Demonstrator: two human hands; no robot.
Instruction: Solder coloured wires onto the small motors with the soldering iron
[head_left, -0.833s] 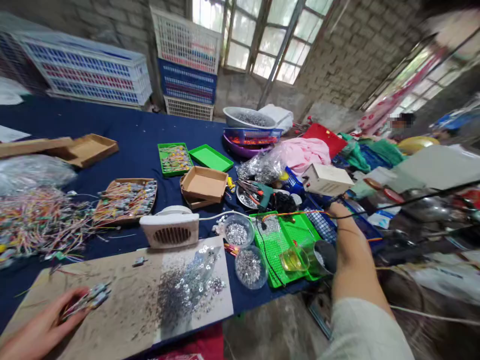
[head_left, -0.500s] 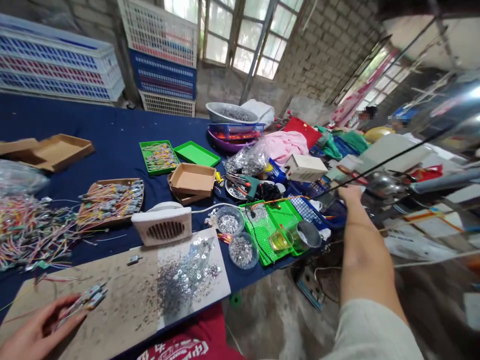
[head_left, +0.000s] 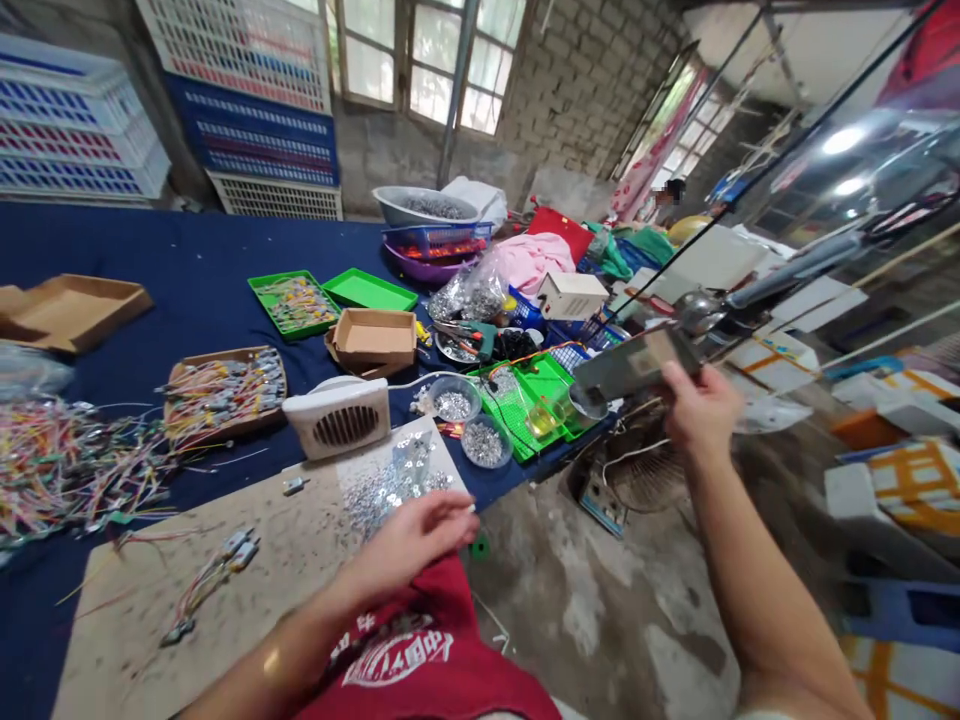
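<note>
My right hand (head_left: pixel 699 405) grips a dark, flat rectangular piece (head_left: pixel 611 375) with a beige patch near my fingers. I cannot make out its exact kind. It is raised at the right of the table, in front of the green trays. My left hand (head_left: pixel 431 525) is open and bare, with loosely bent fingers, over the front edge of the work board (head_left: pixel 300 570). Just beyond it lie scattered small shiny metal pieces (head_left: pixel 382 485). A few small motors with wires (head_left: pixel 232 560) rest on the board's left part. One more small motor (head_left: pixel 295 485) lies behind them.
A white fan-like unit (head_left: pixel 337 420) stands behind the board. Clear bowls of metal parts (head_left: pixel 486 443) sit beside green trays (head_left: pixel 517 440). Wired motors fill a cardboard tray (head_left: pixel 225 395), with a tangled wire heap (head_left: pixel 67 460) at left. A floor fan (head_left: pixel 649 470) stands below right.
My left hand has let go of the wired motors onto the board and moved right. My right hand has come back nearer, bringing the dark flat piece. The view has turned right.
</note>
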